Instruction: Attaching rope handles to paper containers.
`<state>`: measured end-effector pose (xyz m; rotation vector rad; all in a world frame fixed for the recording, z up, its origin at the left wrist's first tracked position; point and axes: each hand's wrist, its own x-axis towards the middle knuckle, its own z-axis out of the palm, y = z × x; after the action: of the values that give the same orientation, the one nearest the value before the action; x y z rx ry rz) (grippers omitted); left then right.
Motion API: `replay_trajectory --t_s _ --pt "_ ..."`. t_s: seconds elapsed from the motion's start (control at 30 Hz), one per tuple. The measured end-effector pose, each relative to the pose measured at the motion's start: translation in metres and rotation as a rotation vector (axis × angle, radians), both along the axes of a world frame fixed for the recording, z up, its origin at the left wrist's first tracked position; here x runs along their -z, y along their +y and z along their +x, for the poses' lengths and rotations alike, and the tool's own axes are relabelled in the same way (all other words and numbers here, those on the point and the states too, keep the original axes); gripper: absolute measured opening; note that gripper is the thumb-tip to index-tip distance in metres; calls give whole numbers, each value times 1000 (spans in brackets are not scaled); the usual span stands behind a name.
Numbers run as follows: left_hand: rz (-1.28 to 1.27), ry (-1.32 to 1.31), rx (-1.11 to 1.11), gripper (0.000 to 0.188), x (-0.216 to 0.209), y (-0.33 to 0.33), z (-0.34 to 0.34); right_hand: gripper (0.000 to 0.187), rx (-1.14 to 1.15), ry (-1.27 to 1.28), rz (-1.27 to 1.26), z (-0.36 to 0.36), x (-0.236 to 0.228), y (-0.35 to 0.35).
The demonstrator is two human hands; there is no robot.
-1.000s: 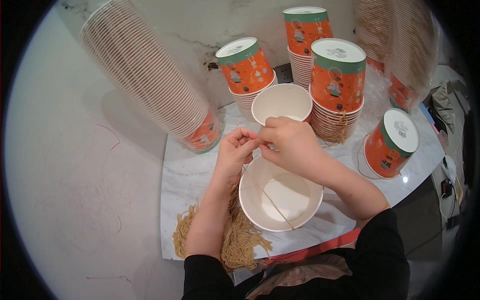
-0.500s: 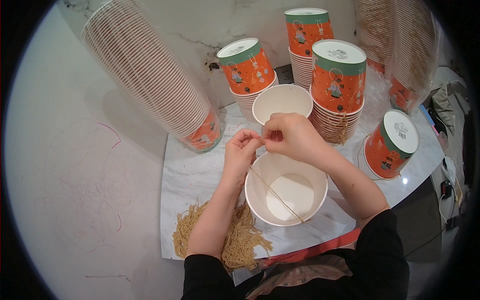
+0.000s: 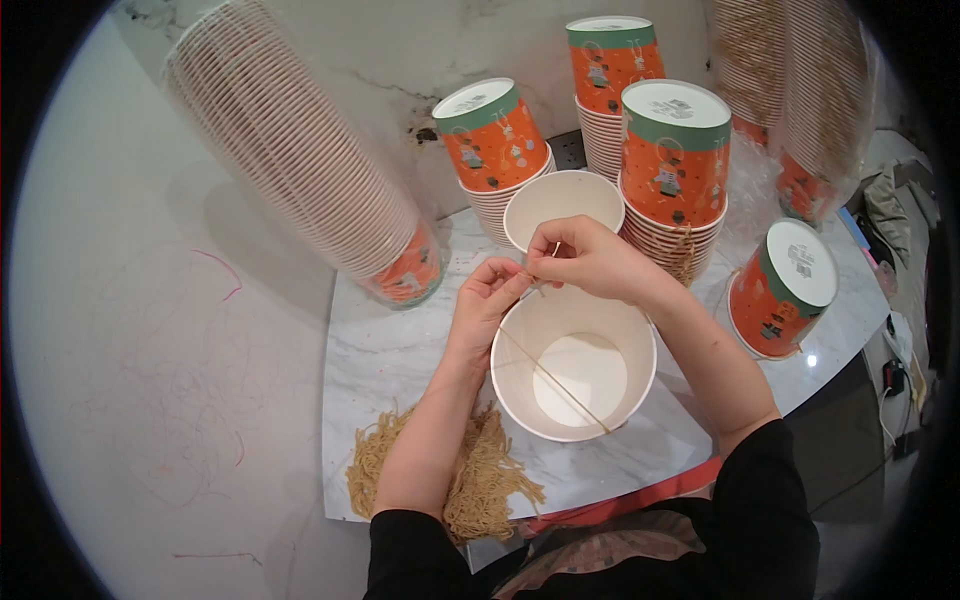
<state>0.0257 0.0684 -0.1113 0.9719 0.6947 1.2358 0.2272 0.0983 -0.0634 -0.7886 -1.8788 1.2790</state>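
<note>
A white-lined paper bucket point(image 3: 636, 372) stands mouth up in front of me, with a thin tan cord point(image 3: 556, 382) stretched across its opening to the near rim. At its far rim, my left hand point(image 3: 486, 304) pinches the cord between thumb and forefinger. My right hand point(image 3: 588, 262) meets it there, its thumb and forefinger closed on the cord too. Exactly how the cord runs between the fingertips is hidden. Under my left forearm lies a bundle of tan cords point(image 3: 488, 482), at the table's near left edge.
Behind my hands stands another open bucket point(image 3: 563, 196). Upside-down stacks of orange buckets point(image 3: 492, 140) point(image 3: 677, 165) point(image 3: 612, 70) line the back. A tall wrapped stack point(image 3: 300, 150) leans at the left. One upturned bucket point(image 3: 772, 300) stands right, on the marble-patterned table point(image 3: 380, 355).
My right hand has shifted slightly, and its fingers have turned a little. A short end of cord now shows below the fingertips. The bucket has moved only slightly.
</note>
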Motion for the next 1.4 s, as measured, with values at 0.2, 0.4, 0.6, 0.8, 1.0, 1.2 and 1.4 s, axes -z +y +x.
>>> replay_trajectory --t_s 0.2,0.4,0.6,0.8,1.0,1.2,1.4 --pt "23 2 43 15 1 2 -6 11 -52 3 48 1 0 0" --pt "43 -21 0 14 2 2 -5 13 48 -69 162 -1 -1 -2" --pt "-7 6 -52 13 -2 0 0 13 175 -134 298 -7 0 -12" --pt "-10 113 -102 17 -1 3 -10 12 157 -173 511 -5 -2 -14" --pt "6 78 -113 17 -11 -4 0 11 172 -216 449 -4 -4 -14" --pt "-59 76 100 19 -8 6 -25 10 115 -255 376 -2 -4 -10" --pt "133 356 -71 11 -23 -4 -12 6 45 -178 232 -2 6 -1"
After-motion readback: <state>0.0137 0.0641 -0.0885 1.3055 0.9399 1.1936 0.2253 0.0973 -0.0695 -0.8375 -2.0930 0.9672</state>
